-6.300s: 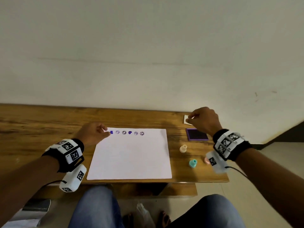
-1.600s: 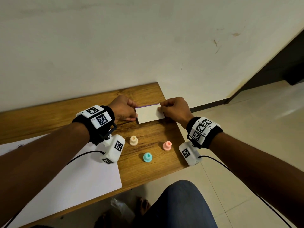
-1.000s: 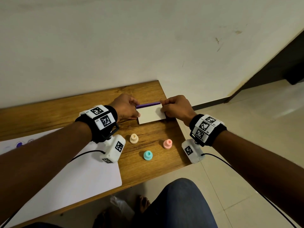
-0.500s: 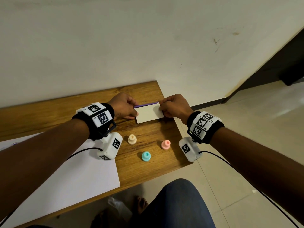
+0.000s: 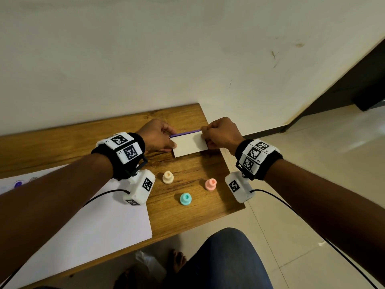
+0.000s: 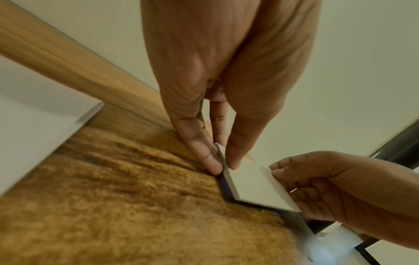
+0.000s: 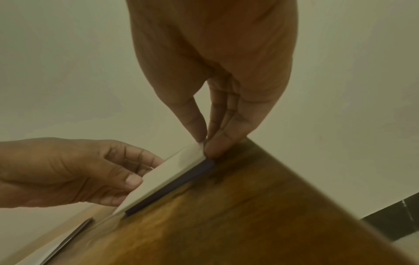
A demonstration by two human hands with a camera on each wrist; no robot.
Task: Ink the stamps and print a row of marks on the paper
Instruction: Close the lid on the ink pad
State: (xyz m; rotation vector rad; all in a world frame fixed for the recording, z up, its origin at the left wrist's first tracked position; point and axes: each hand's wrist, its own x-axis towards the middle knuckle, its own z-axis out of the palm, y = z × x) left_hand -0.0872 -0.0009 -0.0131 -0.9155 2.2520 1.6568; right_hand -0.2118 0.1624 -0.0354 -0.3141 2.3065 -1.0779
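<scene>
Ink pad between left hand and right hand, both pinching its lid.

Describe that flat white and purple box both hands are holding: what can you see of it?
The ink pad is a thin rectangular case, seemingly plastic, with a plain white lid over a dark purple base that shows as an edge strip. It lies flat near the far corner of the wooden table. The left hand pinches its left end and the right hand its right end. Its ink surface is hidden.

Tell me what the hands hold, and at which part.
Both pinch the white lid over the ink pad: left hand at its left edge, right hand at its right.
</scene>
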